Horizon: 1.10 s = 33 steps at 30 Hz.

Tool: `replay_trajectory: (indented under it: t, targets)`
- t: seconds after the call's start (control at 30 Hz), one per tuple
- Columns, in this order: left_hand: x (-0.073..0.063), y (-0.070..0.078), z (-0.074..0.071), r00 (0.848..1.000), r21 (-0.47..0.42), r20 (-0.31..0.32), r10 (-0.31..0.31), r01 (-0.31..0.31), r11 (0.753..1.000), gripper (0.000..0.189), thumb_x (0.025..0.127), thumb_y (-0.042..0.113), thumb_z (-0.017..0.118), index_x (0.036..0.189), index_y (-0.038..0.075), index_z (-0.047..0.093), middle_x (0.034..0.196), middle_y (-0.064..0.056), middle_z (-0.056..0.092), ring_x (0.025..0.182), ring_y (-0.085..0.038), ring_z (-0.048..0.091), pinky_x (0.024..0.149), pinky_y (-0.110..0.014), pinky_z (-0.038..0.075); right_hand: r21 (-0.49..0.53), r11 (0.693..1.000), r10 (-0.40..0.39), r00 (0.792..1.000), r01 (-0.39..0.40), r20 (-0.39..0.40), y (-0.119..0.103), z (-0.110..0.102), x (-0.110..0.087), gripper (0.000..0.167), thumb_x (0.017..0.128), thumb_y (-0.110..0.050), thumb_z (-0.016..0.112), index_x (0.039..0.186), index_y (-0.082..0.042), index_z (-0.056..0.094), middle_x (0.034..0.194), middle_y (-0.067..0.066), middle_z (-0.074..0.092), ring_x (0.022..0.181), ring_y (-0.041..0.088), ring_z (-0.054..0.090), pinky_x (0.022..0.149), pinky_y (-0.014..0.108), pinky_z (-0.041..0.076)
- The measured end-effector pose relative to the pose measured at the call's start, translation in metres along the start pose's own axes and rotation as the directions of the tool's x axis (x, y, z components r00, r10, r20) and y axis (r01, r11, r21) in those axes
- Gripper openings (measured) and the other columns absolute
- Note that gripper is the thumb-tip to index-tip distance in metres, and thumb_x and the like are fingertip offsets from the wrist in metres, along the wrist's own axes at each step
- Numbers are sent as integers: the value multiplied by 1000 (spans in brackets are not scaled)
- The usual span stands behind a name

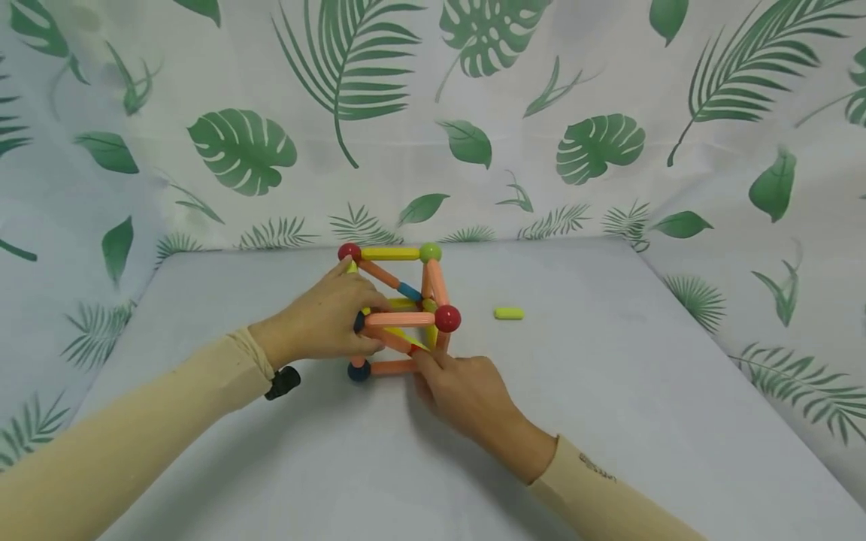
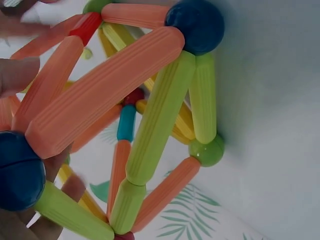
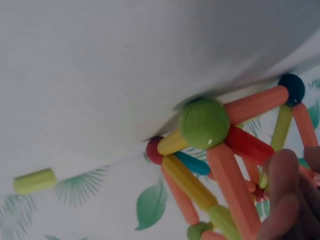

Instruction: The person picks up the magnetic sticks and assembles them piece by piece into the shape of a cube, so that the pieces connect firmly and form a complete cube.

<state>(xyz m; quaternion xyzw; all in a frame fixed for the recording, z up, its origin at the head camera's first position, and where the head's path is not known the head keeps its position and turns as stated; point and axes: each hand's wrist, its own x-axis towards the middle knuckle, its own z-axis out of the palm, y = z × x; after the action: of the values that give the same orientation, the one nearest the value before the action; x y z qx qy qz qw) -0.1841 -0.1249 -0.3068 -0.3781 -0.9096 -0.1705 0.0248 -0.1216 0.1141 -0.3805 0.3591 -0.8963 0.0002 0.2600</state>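
A cube frame of coloured magnetic rods and balls stands on the table, its corners including a red ball point(image 1: 447, 318), a light green ball point(image 1: 430, 252) and a dark blue ball point(image 1: 358, 370). My left hand point(image 1: 325, 314) holds the upper left side, fingers curled around the upper dark blue ball point(image 2: 19, 171). At the lower front, my right hand point(image 1: 467, 391) pinches the diagonal where a short red rod point(image 3: 250, 145) meets a salmon rod point(image 2: 50, 82). That red rod runs from the bottom green ball point(image 3: 204, 123). A diagonal with a short teal rod point(image 2: 126, 123) crosses the back face.
A short lime rod point(image 1: 509, 313) lies alone on the white table point(image 1: 609, 391), to the right of the frame. Leaf-printed cloth point(image 1: 514, 188) rises behind and at both sides. A dark wrist strap piece point(image 1: 283, 382) hangs at the left wrist.
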Motion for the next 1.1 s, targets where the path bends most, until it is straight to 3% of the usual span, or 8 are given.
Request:
replay_trajectory:
  t: [0.1,0.2,0.3,0.37,0.47,0.57,0.87,1.1]
  targets:
    - [-4,0,-2,999,24,-40,10,-10,1000,40,78,31,86,113,18,74,120,7,66,130,-20,48,117,-60,16,62,994,90,994,-94,61,13,-11,-13,21,86,-30,78,89,-11,70,66,-2,66,45,8,52,41,19,34]
    - [-13,-2,-8,995,28,-93,-39,42,999,51,77,37,87,121,16,70,143,-5,52,138,-28,39,116,-60,21,129,957,224,942,-262,248,32,-10,-17,27,86,-35,79,98,-12,73,75,-4,69,58,9,61,50,23,44]
    - [-23,-4,-15,978,-7,-167,-129,129,992,47,77,40,86,113,16,69,135,-8,52,128,-31,45,106,-52,37,276,860,292,857,-429,424,47,0,-13,42,85,-38,82,117,-13,69,91,-3,71,69,8,63,61,27,51]
    - [-29,-5,-18,964,-40,-193,-183,179,983,43,79,43,85,104,15,66,116,-8,57,109,-26,53,91,-46,46,390,787,269,835,-478,480,52,9,-9,52,85,-38,83,128,-15,64,100,-1,70,74,6,63,67,28,53]
    - [-36,-6,-20,960,-110,-139,-242,228,968,39,82,46,83,99,18,61,85,0,55,78,-18,52,66,-36,44,504,716,219,841,-483,495,54,20,-2,44,86,-37,82,121,-18,63,103,-2,67,76,6,64,69,28,53]
    - [-41,-7,-19,965,-157,-51,-256,245,957,36,84,45,82,103,21,63,75,4,54,68,-15,51,58,-33,41,530,720,201,865,-449,459,53,26,4,28,87,-32,82,107,-22,64,102,-6,65,80,10,64,69,28,53]
    - [-39,-5,-7,984,-254,-43,-174,157,954,35,82,30,87,110,20,69,83,2,62,85,-15,56,80,-38,48,581,672,204,869,-460,452,59,28,0,17,91,-22,78,96,-22,63,103,-10,64,85,9,65,74,26,55]
    - [-33,9,-5,994,-270,12,-105,105,957,38,80,21,87,112,21,68,81,9,58,85,-13,56,76,-36,47,518,735,202,871,-437,448,60,13,-23,17,89,-25,80,93,-24,63,94,-12,63,82,8,63,72,25,53]
